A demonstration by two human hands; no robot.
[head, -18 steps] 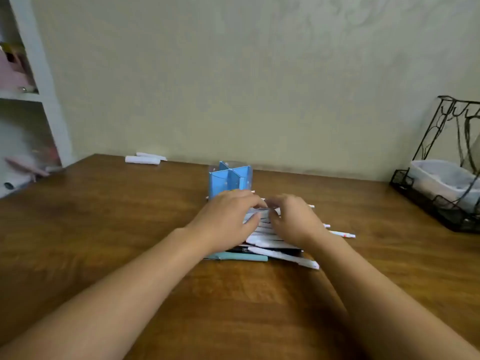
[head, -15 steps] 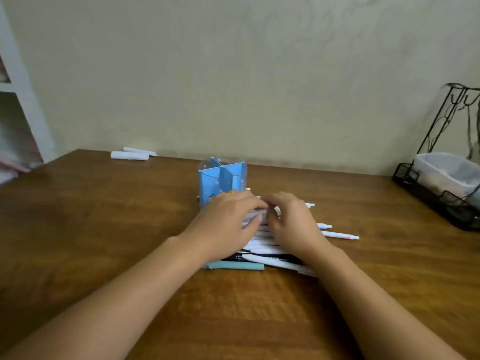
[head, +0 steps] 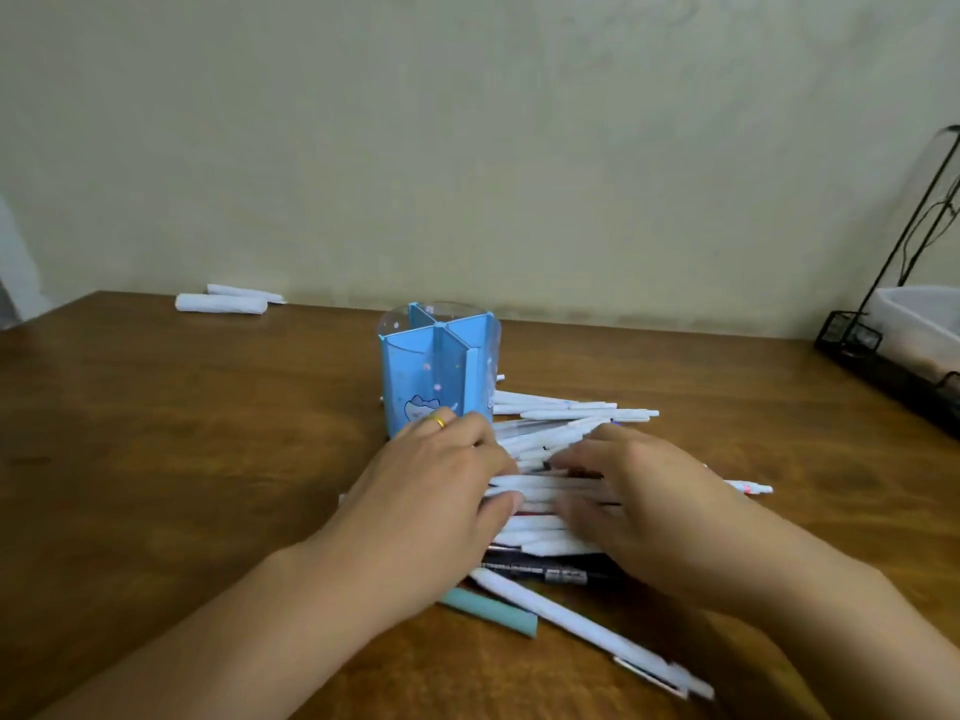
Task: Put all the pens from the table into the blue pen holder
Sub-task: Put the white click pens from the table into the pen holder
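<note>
The pens (head: 550,491) lie in a loose heap on the surface (head: 156,459), at about 5 o'clock from the blue pen holder (head: 436,376) and touching its base on that side; most are white, with a dark one and a teal one (head: 488,610) at the near edge, and a long white pen (head: 587,631) slanting off toward 5 o'clock. The holder stands upright and, as far as its divided top shows, has no pens in it, so the task looks barely begun.

Both hands are down on the heap; the left hand (head: 431,491) lies over its 9 o'clock side with fingers curved across the pens and the thumb tucked against them, knuckles just beside the holder; the right hand (head: 639,491) covers the 3 o'clock side, fingers bent inward toward the left. Both seem to be gathering a bundle, but whether either has closed round any pens I cannot tell, since the fingertips are blurred and partly hidden.

Risks, as I judge them: the left knuckles sit so close to the holder that a lift or sweep could tip it or shove it away; a large handful may slip and roll, and round pens could travel toward the edge; a thick bundle may jam against the dividers; the outlying pens at 3 o'clock (head: 748,488) could be missed.
</note>
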